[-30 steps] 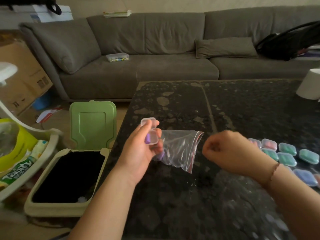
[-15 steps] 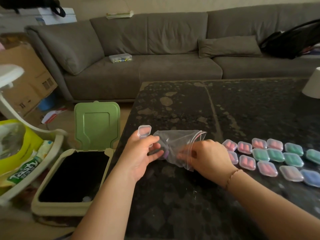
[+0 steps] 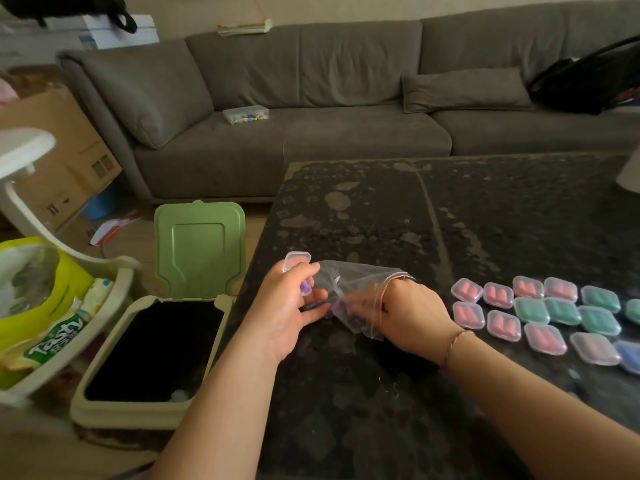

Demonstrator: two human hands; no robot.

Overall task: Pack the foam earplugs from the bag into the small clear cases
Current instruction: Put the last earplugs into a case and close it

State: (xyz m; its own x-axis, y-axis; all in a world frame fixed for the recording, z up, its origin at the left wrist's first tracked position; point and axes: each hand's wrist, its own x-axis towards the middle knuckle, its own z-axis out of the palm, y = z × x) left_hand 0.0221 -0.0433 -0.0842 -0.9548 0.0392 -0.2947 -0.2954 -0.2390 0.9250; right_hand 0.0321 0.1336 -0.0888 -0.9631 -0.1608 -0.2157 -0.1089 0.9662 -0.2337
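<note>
My left hand (image 3: pixel 282 311) grips an open clear case (image 3: pixel 297 262) with one purple earplug (image 3: pixel 306 287) beside the bag (image 3: pixel 360 292) mouth, ready for loading. My right hand (image 3: pixel 408 315) reaches inside the bag; its grasp I cannot tell. Filled cases (image 3: pixel 540 313) wait on the worktop (image 3: pixel 381 209).

Two bare forearms, no sleeves visible, enter from the frame's lower edge; a thin bracelet (image 3: pixel 456 342) circles the right wrist.

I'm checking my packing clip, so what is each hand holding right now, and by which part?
Left hand: open clear case, gripped around its base. Right hand: inside the plastic bag's mouth; what it holds cannot be told.
</note>
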